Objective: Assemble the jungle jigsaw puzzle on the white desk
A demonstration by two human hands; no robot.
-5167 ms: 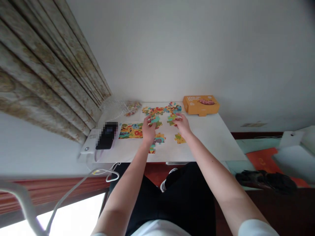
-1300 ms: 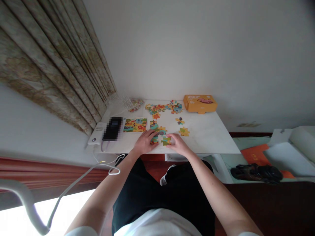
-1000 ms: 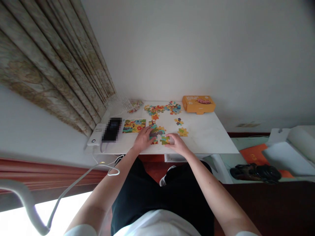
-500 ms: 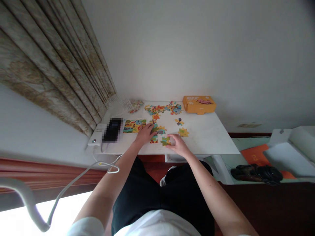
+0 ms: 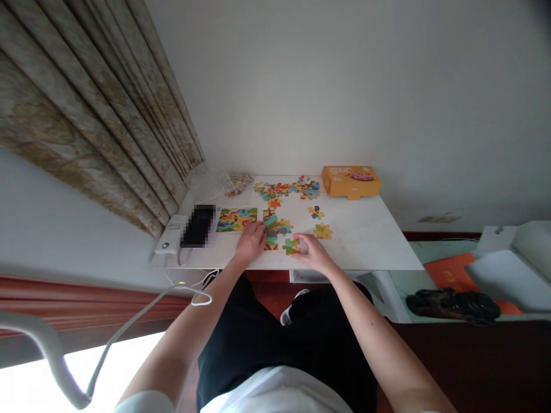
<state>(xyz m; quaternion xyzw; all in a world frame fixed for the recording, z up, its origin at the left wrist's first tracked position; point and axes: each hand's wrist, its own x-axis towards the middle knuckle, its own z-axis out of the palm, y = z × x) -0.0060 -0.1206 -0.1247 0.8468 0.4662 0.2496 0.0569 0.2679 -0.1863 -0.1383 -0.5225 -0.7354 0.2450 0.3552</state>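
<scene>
the left hand (image 5: 250, 243) lies palm down on the white rectangular tabletop (image 5: 365, 241), fingers extended and relaxed, fingertips touching the left edge of a small joined cluster of colourful cardboard jigsaw pieces (image 5: 275, 227) near the front edge; it grips nothing; the right hand (image 5: 313, 252) also lies low on the tabletop, fingers loosely curled about a green-and-yellow jigsaw piece (image 5: 291, 246), which sits flat on the surface just right of the cluster; whether the fingers pinch this piece or merely rest against it cannot be told; the two hands are near one another, with the cluster and the piece between them.

further observations; a finished rectangular picture card with bright animal print (image 5: 236, 219) lies just left of the cluster, beyond the left hand; a loose yellow jigsaw piece (image 5: 322, 231) and a smaller dark-and-yellow piece (image 5: 315, 211) lie apart to the right; a spread of unsorted colourful pieces (image 5: 286, 188) lies along the far edge by the wall; an orange cardboard box (image 5: 351, 180) stands at the far right corner; a clear plastic bag holding pieces (image 5: 230, 181) lies at the far left corner; a dark phone on a white stand (image 5: 189, 228) sits at the left end; a patterned curtain (image 5: 99, 120) hangs to the left.
</scene>
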